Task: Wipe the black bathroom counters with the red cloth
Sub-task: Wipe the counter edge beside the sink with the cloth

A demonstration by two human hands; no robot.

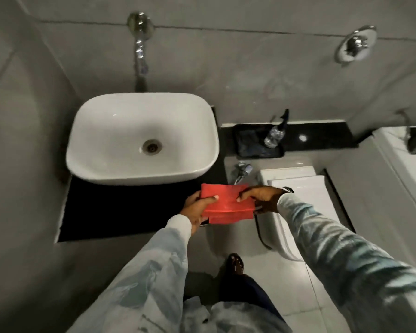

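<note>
1. Presently, cloth: red, folded flat, held in the air over the front corner of the black counter, below the sink.
2. Left hand and right hand: fingers pinched on opposite edges.
3. Handling, judged: light, soft, limp; best palmed flat for wiping.

Red cloth: folded flat into a rough rectangle, held up in the air just off the front right corner of the black counter. Counter: dark, matte, white basin sitting on it. Second black ledge further right, against the wall.
</note>
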